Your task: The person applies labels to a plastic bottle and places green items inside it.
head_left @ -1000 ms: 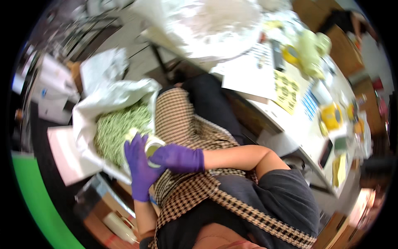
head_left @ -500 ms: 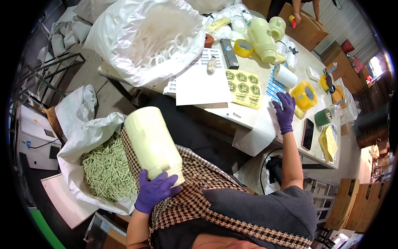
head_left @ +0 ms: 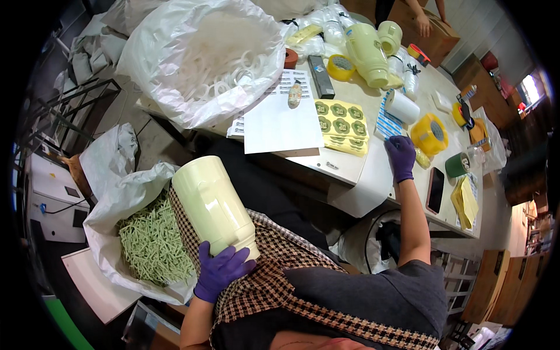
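Note:
A pale yellow, glossy plastic housing, wide-bodied with a narrower ringed neck, lies slanted across my lap. My left hand, in a purple glove, grips it round the neck end. At the table's right, my purple-gloved right hand has its fingers curled together at the near edge of a blue-and-white label strip. The strip runs from a white label roll, and its bare white backing hangs over the table edge. Beside that hand stands a yellow tape roll.
A white sack of translucent rings sits on the table's left. Left of my lap is a sack of pale green sticks. Green round stickers, a phone and another yellow housing lie on the table. A co-worker's hand shows behind.
My right hand's spread fingers have curled in at the label strip. My left hand keeps the housing almost still. The co-worker's red-and-yellow tape dispenser now rests on the table's far edge.

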`<state>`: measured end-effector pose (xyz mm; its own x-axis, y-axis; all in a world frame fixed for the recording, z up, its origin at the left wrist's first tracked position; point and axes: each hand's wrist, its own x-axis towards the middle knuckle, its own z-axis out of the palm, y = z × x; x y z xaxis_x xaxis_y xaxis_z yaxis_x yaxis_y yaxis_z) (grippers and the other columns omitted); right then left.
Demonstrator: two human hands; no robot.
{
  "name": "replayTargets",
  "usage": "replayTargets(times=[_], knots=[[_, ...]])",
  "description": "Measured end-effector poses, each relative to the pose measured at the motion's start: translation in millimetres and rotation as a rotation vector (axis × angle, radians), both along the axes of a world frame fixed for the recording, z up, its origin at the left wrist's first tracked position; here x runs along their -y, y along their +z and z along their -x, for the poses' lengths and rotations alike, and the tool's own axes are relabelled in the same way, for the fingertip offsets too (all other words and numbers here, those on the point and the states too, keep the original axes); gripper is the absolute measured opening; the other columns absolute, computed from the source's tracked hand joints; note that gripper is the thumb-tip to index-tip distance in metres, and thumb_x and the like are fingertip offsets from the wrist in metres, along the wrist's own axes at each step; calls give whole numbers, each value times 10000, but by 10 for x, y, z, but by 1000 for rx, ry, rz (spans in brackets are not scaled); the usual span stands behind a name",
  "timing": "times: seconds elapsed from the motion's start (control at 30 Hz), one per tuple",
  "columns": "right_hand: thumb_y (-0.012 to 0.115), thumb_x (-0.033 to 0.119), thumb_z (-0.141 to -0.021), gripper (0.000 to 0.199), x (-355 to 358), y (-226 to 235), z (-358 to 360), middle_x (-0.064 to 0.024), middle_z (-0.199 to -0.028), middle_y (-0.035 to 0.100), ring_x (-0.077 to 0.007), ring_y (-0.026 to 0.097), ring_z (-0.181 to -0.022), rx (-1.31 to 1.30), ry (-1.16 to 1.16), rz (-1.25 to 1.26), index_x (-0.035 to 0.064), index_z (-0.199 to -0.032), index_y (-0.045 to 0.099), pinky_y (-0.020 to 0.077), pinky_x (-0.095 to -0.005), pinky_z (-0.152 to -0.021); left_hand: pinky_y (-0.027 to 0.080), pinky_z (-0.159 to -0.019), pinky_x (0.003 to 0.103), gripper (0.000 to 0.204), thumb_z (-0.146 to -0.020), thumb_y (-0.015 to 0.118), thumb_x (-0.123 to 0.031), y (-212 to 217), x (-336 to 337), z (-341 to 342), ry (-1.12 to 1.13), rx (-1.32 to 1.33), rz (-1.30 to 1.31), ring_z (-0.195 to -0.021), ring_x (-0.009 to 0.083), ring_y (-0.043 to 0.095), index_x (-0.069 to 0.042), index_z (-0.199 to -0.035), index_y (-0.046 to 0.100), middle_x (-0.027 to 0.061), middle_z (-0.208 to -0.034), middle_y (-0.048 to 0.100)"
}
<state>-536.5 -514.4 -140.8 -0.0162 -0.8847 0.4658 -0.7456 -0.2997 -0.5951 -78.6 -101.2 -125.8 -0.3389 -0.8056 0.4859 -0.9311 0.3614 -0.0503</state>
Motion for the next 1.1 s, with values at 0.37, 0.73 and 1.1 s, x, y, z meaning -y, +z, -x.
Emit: replayTargets(times=[0.37, 0.73, 1.1], knots=[[650, 53, -972, 55, -1048, 912, -2220, -11, -848, 641, -66, 548, -774, 416, 787, -338, 8, -942, 664, 464, -240, -678, 375, -1079, 600, 514, -971, 570, -275, 3, -57, -42, -22, 190, -83, -1311, 154, 498, -496, -1426, 483, -141, -1511, 465], [679, 200, -985, 210, -1173, 863, -4139, 9, -812, 681, -69, 567, -763, 255, 1285, -865, -5, -982, 722, 497, -274, -730, 541, -956, 451, 435, -1000, 590, -256, 40, -101, 13, -28, -103, -54, -1263, 73, 538, -459, -1384, 570, -149, -1387, 577], [861, 217, -797, 649, -1227, 475, -4041, -136, -1103, 526, -215, 562, -829, 373, 979, -310, 18, -1319, 532, 522, -348, -772, 339, -1146, 593, 365, -985, 589, -396, 57, -148, -128, 19, 18, -71, -1269, 174, 534, -460, -1344, 579, -101, -1448, 536]])
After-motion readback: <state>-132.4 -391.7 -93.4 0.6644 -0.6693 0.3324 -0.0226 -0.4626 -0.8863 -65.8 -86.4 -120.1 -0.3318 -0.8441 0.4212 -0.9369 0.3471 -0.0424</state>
